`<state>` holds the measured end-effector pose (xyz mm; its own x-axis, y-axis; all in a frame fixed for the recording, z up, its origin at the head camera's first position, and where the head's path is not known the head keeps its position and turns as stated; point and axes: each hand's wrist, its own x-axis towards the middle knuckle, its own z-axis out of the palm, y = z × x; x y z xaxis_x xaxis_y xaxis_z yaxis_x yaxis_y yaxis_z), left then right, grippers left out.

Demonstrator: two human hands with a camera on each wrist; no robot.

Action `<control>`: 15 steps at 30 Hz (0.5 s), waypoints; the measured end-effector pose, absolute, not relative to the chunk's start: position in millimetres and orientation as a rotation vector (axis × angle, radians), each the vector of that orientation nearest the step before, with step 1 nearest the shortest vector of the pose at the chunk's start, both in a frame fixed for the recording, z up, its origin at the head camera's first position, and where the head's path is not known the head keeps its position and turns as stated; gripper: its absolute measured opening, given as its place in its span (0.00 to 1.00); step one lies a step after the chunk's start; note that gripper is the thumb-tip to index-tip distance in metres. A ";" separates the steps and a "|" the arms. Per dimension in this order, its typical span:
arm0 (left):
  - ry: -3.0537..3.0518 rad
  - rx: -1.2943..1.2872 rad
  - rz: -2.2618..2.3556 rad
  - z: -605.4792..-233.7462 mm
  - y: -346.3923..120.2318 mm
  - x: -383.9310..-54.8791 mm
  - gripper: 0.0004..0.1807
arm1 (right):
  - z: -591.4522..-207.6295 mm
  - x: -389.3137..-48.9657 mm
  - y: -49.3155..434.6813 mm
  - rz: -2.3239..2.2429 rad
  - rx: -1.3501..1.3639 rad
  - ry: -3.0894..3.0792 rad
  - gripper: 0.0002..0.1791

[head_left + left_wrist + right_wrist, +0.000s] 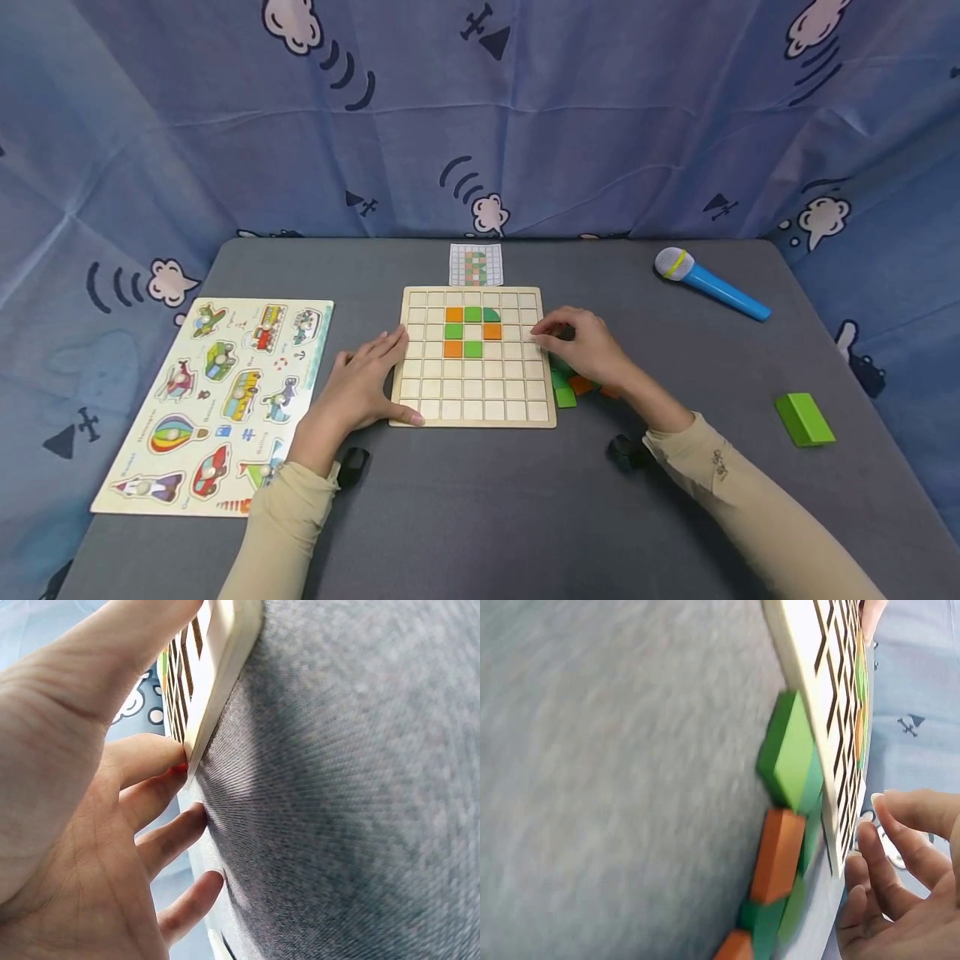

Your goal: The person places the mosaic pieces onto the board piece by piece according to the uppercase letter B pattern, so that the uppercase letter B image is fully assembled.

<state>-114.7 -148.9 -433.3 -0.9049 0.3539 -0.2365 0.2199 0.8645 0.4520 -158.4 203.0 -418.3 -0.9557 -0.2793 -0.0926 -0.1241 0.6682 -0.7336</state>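
Observation:
A light wooden grid board (472,389) lies on the table, with several orange and green square tiles (472,349) and one dark green rounded tile (491,315) in its upper cells. My left hand (362,383) rests along the board's left side, fingers extended and spread, thumb at the lower left corner. Over the right edge hovers my right hand (588,343), fingers loosely bent, thumb and index tips close together with nothing visible between them. Loose green and orange blocks (778,855) lie beside the board under this hand, partly hidden by it in the head view.
Behind the board lies a small printed pattern card (476,264). On the left is a picture puzzle board (217,400) with vehicles. A blue toy microphone (712,283) lies at the back right, a green block (805,419) farther forward. A patterned curtain (480,125) hangs behind the table.

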 end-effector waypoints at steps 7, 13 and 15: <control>2.724 0.433 0.625 -433.5 -148.8 -114.5 0.72 | -414.1 -155.2 222.9 -1.131 -0.328 2.677 0.11; 2.727 0.439 0.622 -433.0 -149.3 -114.3 0.71 | -407.4 -154.7 238.6 -1.117 -0.304 2.665 0.13; 2.727 0.437 0.617 -432.9 -149.6 -114.2 0.71 | -406.2 -155.5 243.1 -1.103 -0.303 2.661 0.13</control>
